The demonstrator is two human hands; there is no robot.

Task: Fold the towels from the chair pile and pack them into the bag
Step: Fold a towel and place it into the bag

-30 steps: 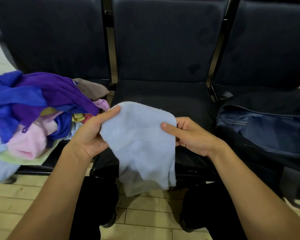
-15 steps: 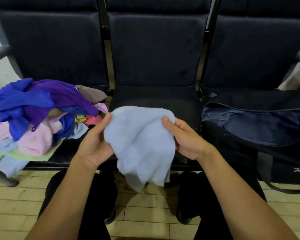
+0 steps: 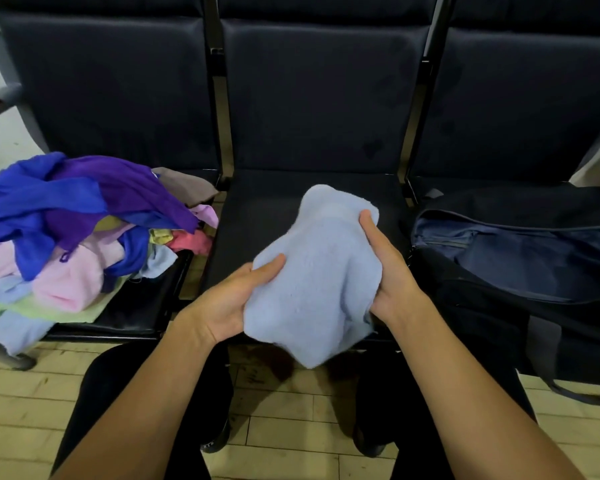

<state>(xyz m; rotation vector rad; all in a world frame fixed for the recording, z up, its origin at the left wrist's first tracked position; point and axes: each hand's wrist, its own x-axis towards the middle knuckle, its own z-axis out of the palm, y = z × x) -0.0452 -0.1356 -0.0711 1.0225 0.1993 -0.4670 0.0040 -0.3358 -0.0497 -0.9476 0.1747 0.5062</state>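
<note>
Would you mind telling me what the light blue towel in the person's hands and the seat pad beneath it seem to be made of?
The light blue towel looks like soft terry or microfibre cloth: its surface is fuzzy and matte, and it drapes limply between the two hands. The middle seat pad looks like dark vinyl or faux leather: smooth, with a faint sheen. Which of these it is cannot be told.

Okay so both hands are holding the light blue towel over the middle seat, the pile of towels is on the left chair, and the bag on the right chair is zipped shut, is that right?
Not quite: the bag on the right chair is open, its blue lining showing in the head view. The rest stands: the left hand and right hand hold the light blue towel over the middle seat, and the pile sits on the left chair.
</note>
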